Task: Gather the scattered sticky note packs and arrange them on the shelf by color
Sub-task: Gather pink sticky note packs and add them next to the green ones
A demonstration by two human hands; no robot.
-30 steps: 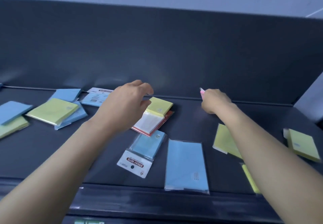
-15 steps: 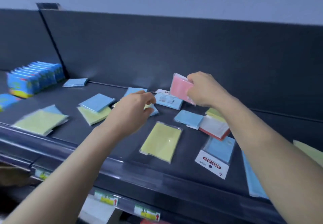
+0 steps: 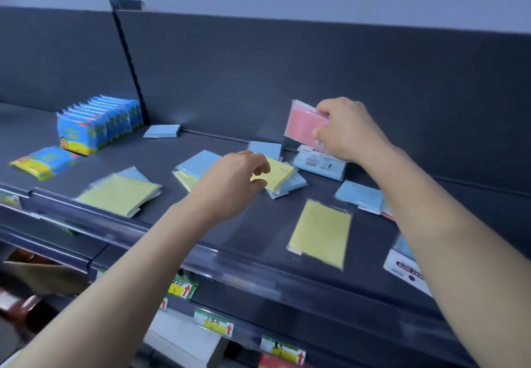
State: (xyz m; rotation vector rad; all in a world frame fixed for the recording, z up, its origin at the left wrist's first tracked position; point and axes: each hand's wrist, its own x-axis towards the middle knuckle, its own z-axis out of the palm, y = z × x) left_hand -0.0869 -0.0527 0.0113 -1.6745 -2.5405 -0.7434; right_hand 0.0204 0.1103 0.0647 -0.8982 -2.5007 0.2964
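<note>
Sticky note packs lie scattered on a dark shelf (image 3: 253, 232). My right hand (image 3: 347, 129) grips a pink pack (image 3: 301, 124) and holds it up above the back of the shelf. My left hand (image 3: 230, 183) hovers with loosely curled fingers at the left edge of a small yellow pack (image 3: 277, 173), which lies on a blue pack (image 3: 290, 188). Whether the fingers touch it is unclear. Larger yellow packs lie at the left (image 3: 117, 192) and at the front (image 3: 320, 232). Blue packs lie behind (image 3: 198, 162), at the back wall (image 3: 162, 131) and to the right (image 3: 359, 195).
A row of blue-and-yellow packages (image 3: 97, 121) stands at the far left, with one lying flat (image 3: 46, 162). A white-headed sticky note pack (image 3: 408, 264) sits at the front right under my right arm. The shelf's front rail carries price tags (image 3: 212, 321).
My view swung left along the shelf. My right hand lifted the pink pack from the back of the shelf and carried it left. My left hand reached forward to the small yellow pack.
</note>
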